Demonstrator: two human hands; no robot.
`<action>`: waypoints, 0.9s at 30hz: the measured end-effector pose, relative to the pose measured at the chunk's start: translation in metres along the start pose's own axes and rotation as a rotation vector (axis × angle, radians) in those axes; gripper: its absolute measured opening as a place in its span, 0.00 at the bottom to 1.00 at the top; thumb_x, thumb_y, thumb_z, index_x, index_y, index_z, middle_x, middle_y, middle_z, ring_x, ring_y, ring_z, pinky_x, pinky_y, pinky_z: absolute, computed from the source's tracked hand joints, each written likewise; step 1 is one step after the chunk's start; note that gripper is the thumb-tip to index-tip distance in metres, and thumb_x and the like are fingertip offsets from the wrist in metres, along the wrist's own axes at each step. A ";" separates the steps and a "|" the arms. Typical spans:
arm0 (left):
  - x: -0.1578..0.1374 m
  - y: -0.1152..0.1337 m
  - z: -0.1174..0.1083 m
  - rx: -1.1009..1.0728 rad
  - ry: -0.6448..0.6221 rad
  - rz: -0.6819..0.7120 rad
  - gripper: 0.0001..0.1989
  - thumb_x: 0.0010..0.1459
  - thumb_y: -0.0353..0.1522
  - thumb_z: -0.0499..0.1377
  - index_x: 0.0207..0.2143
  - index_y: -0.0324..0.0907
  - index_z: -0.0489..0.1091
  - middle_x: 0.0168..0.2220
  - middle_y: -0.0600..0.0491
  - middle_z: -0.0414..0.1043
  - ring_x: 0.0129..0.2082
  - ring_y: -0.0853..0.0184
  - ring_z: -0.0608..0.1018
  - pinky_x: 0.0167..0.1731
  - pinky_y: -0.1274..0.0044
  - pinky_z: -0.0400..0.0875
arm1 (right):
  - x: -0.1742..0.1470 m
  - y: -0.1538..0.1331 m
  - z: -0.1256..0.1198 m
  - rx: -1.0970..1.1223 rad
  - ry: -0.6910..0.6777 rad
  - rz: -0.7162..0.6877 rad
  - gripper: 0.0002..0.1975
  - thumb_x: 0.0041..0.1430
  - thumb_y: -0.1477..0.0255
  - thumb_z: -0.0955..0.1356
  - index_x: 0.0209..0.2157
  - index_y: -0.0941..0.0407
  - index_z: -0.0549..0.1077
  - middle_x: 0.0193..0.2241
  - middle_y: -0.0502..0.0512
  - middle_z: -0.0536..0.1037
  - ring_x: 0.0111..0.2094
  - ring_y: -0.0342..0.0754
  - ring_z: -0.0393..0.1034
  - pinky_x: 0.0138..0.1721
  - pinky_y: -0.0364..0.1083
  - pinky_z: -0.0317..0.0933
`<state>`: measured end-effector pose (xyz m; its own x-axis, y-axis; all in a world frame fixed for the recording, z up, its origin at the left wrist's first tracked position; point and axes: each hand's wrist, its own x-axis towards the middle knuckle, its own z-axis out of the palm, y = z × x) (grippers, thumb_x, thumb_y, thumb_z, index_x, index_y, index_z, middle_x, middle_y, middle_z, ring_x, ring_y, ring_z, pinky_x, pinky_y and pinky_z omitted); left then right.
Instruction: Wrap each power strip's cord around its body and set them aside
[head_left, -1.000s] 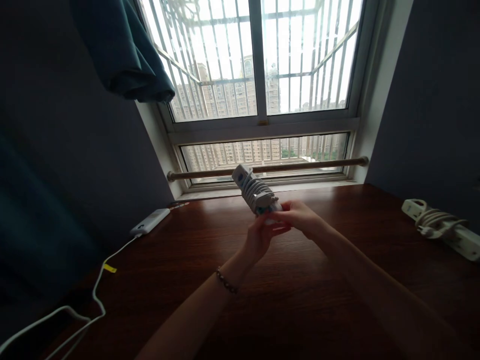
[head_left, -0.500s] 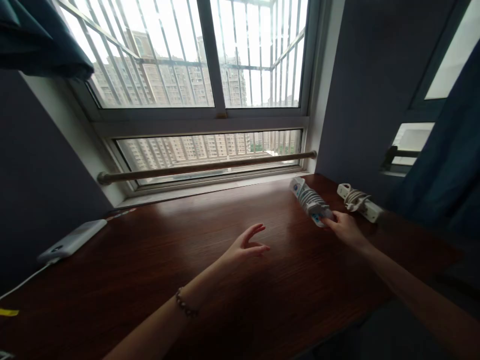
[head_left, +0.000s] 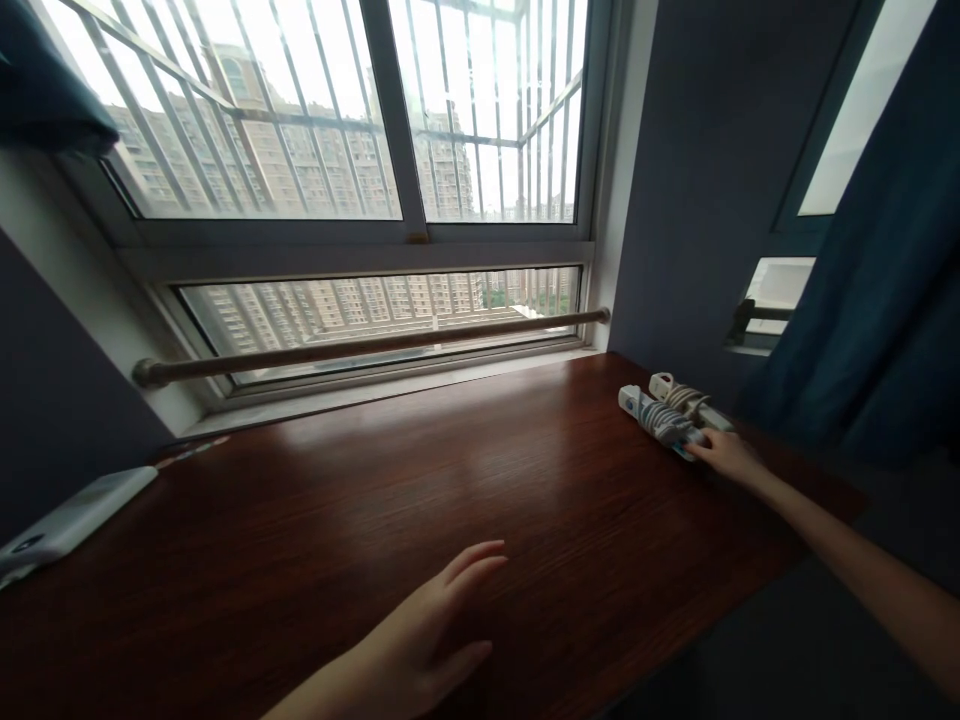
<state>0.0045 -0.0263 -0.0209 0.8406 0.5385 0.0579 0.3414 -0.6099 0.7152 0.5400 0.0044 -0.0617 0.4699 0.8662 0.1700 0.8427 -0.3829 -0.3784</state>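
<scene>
My right hand (head_left: 727, 456) is closed on the near end of a white power strip (head_left: 652, 416) with its grey-white cord wound round the middle. This strip lies at the right of the brown wooden table (head_left: 360, 490), close alongside a second power strip (head_left: 679, 396) that also has its cord wrapped around it. Part of the second strip is hidden behind the first one and my right hand. My left hand (head_left: 420, 630) hovers over the front of the table, thumb and fingers apart, holding nothing.
At the table's left edge lies a white box-shaped device (head_left: 79, 515). A rail (head_left: 375, 345) crosses the low window behind the table. A blue curtain (head_left: 862, 270) hangs on the right, beyond the power strips.
My right hand has brought the held power strip rightward, up beside the other strip. My left hand has drawn back toward me, still spread. The view has turned slightly right.
</scene>
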 end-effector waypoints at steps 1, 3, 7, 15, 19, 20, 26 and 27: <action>-0.003 0.001 -0.001 0.028 -0.002 0.004 0.33 0.55 0.28 0.55 0.61 0.55 0.48 0.65 0.50 0.46 0.62 0.58 0.57 0.60 0.65 0.55 | 0.001 0.002 0.002 -0.015 -0.008 0.004 0.17 0.46 0.55 0.66 0.23 0.56 0.70 0.21 0.55 0.72 0.27 0.52 0.67 0.26 0.45 0.51; -0.008 0.003 -0.003 0.068 0.014 0.016 0.35 0.53 0.27 0.56 0.61 0.56 0.48 0.65 0.51 0.48 0.61 0.58 0.59 0.59 0.66 0.57 | 0.004 0.007 0.004 -0.031 -0.025 0.015 0.17 0.46 0.54 0.66 0.22 0.55 0.69 0.22 0.56 0.72 0.27 0.52 0.68 0.25 0.45 0.51; -0.017 0.001 -0.009 0.126 0.081 0.073 0.37 0.51 0.24 0.55 0.60 0.56 0.49 0.63 0.50 0.52 0.59 0.58 0.63 0.56 0.69 0.62 | 0.006 0.019 0.005 0.000 -0.081 0.029 0.18 0.48 0.54 0.64 0.24 0.55 0.69 0.23 0.55 0.74 0.28 0.53 0.70 0.27 0.45 0.55; -0.015 -0.043 0.001 0.115 0.202 0.209 0.32 0.54 0.25 0.52 0.60 0.51 0.48 0.61 0.45 0.54 0.59 0.58 0.64 0.54 0.68 0.64 | 0.003 0.019 0.018 0.047 -0.044 0.088 0.12 0.47 0.60 0.65 0.22 0.54 0.65 0.22 0.57 0.75 0.29 0.56 0.71 0.30 0.47 0.59; -0.015 -0.058 0.012 0.063 0.259 0.215 0.28 0.55 0.26 0.50 0.58 0.50 0.52 0.60 0.45 0.56 0.58 0.59 0.64 0.54 0.68 0.64 | 0.001 0.014 0.029 0.029 0.013 0.154 0.13 0.48 0.59 0.64 0.22 0.53 0.61 0.22 0.60 0.73 0.30 0.59 0.70 0.29 0.49 0.59; -0.016 -0.060 0.015 0.047 0.268 0.220 0.27 0.56 0.26 0.50 0.57 0.50 0.53 0.59 0.45 0.57 0.58 0.59 0.65 0.54 0.69 0.65 | 0.002 0.014 0.030 0.028 0.021 0.166 0.13 0.48 0.58 0.64 0.22 0.53 0.61 0.21 0.60 0.72 0.29 0.59 0.70 0.29 0.49 0.58; -0.019 -0.071 0.028 -0.008 0.285 0.279 0.22 0.57 0.28 0.49 0.55 0.49 0.57 0.56 0.44 0.62 0.55 0.59 0.68 0.52 0.70 0.67 | 0.010 0.015 0.023 0.062 -0.003 0.187 0.13 0.47 0.60 0.65 0.21 0.55 0.64 0.22 0.61 0.73 0.27 0.58 0.70 0.29 0.49 0.58; -0.018 -0.072 0.029 -0.003 0.284 0.308 0.22 0.57 0.28 0.49 0.55 0.48 0.57 0.55 0.44 0.63 0.55 0.59 0.68 0.51 0.71 0.68 | 0.010 0.015 0.021 0.074 -0.015 0.183 0.13 0.47 0.60 0.66 0.22 0.55 0.65 0.22 0.61 0.74 0.27 0.57 0.70 0.29 0.49 0.58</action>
